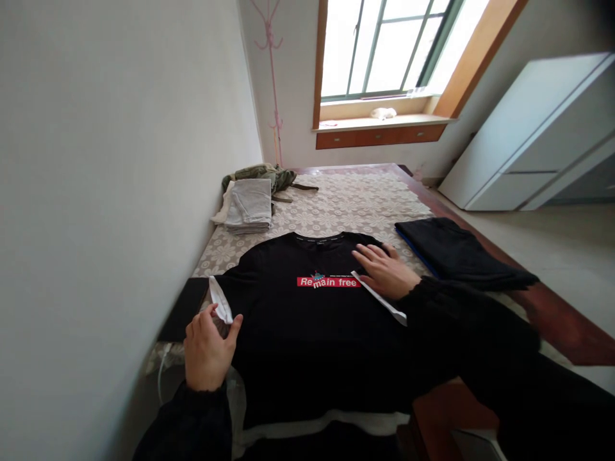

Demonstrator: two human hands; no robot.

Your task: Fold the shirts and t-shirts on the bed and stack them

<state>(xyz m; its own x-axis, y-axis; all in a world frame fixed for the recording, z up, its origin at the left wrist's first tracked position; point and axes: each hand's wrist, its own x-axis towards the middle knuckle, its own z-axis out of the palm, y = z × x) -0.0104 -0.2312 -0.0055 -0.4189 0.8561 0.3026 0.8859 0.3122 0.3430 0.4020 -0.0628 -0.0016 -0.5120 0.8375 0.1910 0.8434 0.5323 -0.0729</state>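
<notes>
A black T-shirt [298, 333] with a red "Remain free" print lies spread front side up on the patterned tablecloth. Its left sleeve shows a white cuff [220, 299] beside my left hand [209, 349], whose thumb and fingers are apart around the cuff's lower end. My right hand [388, 272] rests flat with fingers spread on the shirt's right shoulder area. The right sleeve is folded inward over the body, and its white edge [382, 299] runs diagonally from the print, partly beneath that hand.
Folded grey clothing [250, 205] and a green bag [259, 171] sit at the back left. Folded dark clothing [461, 253] lies at the right. A black flat object [180, 314] with a white cable is near the left wall. A wooden chair [446, 410] stands at the front.
</notes>
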